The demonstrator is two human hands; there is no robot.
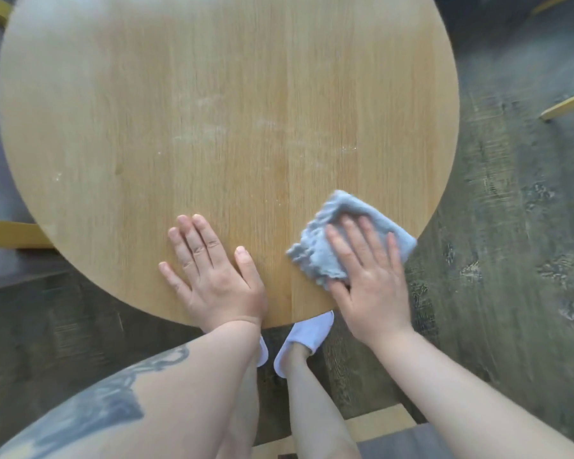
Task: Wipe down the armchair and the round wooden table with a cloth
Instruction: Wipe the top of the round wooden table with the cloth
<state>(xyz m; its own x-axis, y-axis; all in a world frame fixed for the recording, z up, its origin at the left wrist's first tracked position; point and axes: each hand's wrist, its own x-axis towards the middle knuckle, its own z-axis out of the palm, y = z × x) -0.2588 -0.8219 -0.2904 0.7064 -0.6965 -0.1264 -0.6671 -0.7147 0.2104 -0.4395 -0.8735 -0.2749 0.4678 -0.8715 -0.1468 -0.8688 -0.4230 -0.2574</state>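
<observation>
The round wooden table (179, 94) fills most of the view, its light top marked with pale smears near the middle. A crumpled grey-blue cloth (342, 210) lies on the table's near right edge. My right hand (368, 276) presses flat on the cloth, fingers spread over it. Flat on the bare wood near the front edge rests my left hand (212, 276), fingers apart and holding nothing. The armchair is not clearly in view.
Dark mottled floor (511, 226) surrounds the table. Yellow wooden furniture parts show at the left (14, 235) and at the upper right (567, 106). My feet in white slippers (307, 336) stand under the table's front edge. A wooden frame piece (378, 422) sits at the bottom.
</observation>
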